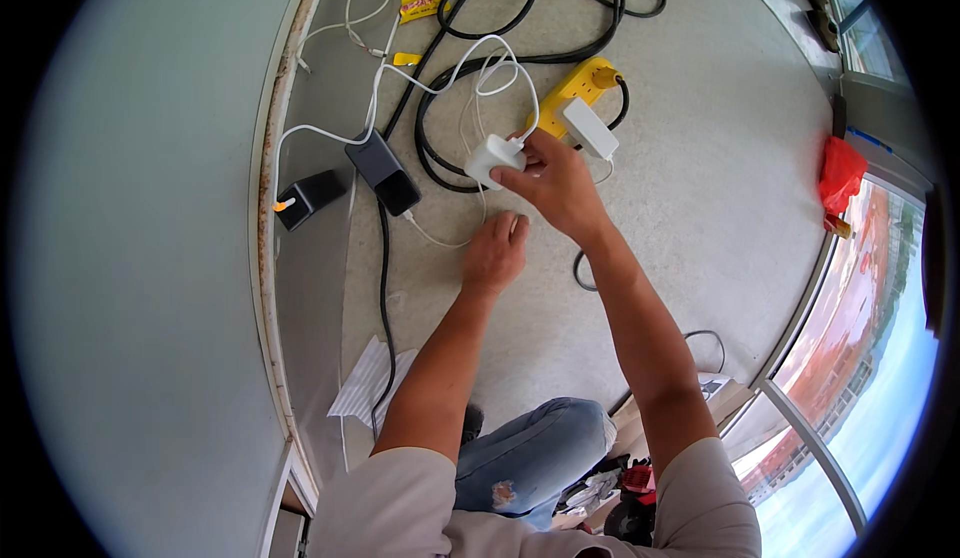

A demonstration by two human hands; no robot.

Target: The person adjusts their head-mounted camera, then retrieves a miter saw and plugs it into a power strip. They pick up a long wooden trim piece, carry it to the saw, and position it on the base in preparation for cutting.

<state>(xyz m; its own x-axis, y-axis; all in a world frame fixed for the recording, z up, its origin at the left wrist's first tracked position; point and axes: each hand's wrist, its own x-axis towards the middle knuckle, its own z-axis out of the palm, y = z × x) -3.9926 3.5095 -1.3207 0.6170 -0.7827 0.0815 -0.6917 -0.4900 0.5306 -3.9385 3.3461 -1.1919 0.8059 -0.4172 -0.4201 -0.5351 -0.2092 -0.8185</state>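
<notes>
With the left hand as the clock's centre, a black box (311, 198) lies between nine and ten o'clock, close to the door frame. A pleated white sheet (368, 386) rests on the floor toward half past seven, and a dark grey box (384, 172) sits at ten, a black cord (384, 278) running down past it. The left hand (496, 248) is low over the floor, fingers curled inward; I cannot tell whether they pinch anything. At twelve o'clock is the white charger (494, 162), raised and tilted, a white cable (536, 98) joined to its upper right. The right hand (558, 186), between one and two, pinches that charger between thumb and fingers. A yellow power strip (572, 93) lies at one o'clock with a white adapter (588, 128) beside it. Farthest right, between two and three, is a red bag (842, 170).
</notes>
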